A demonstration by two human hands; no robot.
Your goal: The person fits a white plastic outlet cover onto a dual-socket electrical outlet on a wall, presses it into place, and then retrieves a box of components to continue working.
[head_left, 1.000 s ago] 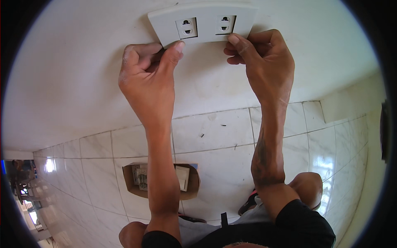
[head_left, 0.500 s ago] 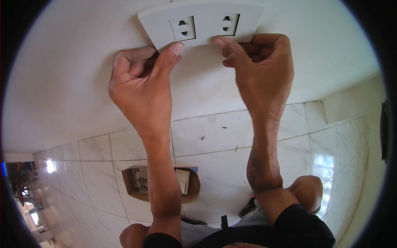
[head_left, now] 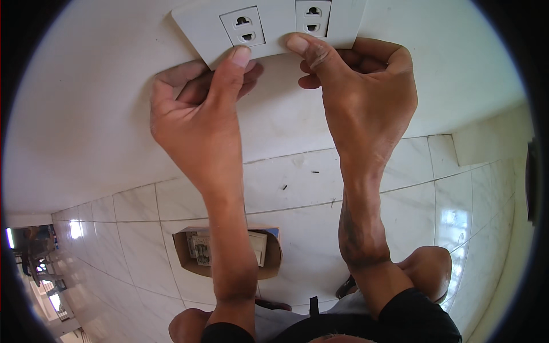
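A white double wall outlet plate [head_left: 279, 35] sits at the top of the view, against the white wall, its upper edge cut off by the frame. Two socket inserts show in it, a left one [head_left: 243, 26] and a right one [head_left: 313, 18], each with two openings. My left hand [head_left: 200, 114] pinches the lower left edge, thumb on the front and fingers curled behind. At the lower right, my right hand [head_left: 369, 91] grips the plate the same way, its thumb just below the right insert. The back of the plate is hidden.
An open cardboard box [head_left: 273, 264] holding white plates and small parts stands on the tiled floor [head_left: 297, 217], partly behind my left forearm. Small dark bits [head_left: 285, 187] lie near the wall's foot. Furniture [head_left: 37, 251] shows at the far left.
The plate has shifted up and a little left in the view and sits at a slightly different tilt. Both thumbs have moved up with it, still on its lower edge.
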